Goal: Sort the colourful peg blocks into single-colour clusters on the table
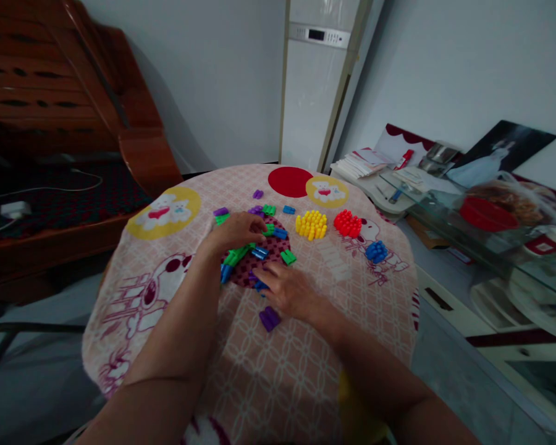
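Note:
My left hand (239, 231) is over the loose pile on the round table, fingers bent and tips apart, beside a green block (269, 229) and a blue block (280, 233). More green blocks (238, 254) lie partly under its palm. My right hand (288, 288) reaches in from the right with fingers stretched apart over a blue block (260, 286) and a purple one, both partly covered. A purple block (269, 318) lies just below that hand. Above it sits another green block (288, 256). Between the hands is a shiny blue block (260, 252).
To the right stand grouped yellow blocks (311, 225), red blocks (348, 224) and blue blocks (376, 251). A patterned cloth (278, 371) covers the table. A glass-topped cabinet (482, 228) with clutter is at the right, a wooden bench (143, 148) at the left.

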A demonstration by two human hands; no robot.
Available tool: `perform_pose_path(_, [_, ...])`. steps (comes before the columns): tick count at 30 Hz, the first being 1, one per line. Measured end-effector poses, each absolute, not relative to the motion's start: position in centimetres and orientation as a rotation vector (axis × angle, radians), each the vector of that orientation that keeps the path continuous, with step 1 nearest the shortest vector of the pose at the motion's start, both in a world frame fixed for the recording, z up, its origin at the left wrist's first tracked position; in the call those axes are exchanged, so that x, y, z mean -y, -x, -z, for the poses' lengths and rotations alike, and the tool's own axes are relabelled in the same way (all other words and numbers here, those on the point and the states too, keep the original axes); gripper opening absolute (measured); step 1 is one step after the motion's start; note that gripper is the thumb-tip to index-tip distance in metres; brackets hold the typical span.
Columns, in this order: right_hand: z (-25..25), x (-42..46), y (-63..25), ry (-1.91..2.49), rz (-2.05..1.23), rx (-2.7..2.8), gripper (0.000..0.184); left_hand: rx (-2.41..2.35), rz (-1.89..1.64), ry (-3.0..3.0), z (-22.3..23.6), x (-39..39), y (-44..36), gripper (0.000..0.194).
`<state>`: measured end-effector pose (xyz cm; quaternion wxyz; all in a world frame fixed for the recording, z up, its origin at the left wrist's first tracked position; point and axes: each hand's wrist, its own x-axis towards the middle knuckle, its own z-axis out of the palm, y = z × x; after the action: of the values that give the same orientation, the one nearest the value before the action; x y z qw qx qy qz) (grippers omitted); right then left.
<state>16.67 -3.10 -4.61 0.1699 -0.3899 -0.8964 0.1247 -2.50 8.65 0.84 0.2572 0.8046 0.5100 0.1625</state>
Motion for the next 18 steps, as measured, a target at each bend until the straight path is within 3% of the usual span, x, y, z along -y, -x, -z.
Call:
perform_pose_path(6, [3.5,2.8,-18.2,1.222,-0.314,2.619,0.006,-1.347,-0.417,-2.196,-0.8,-8.6,1.8,0.037])
perform_pose_path(13, [2.8,-0.1,-26.7,1.285,-0.602,1.742,0.01,-1.377,-0.416,-2.206,-1.0,-8.5,2.0,0.039])
perform_pose_path(18, [2.7,-1.4,-35.2,1.504,-0.08,1.015,0.024,-1.357,-0.44,-2.209,-1.0,-8.4,1.8,0.037])
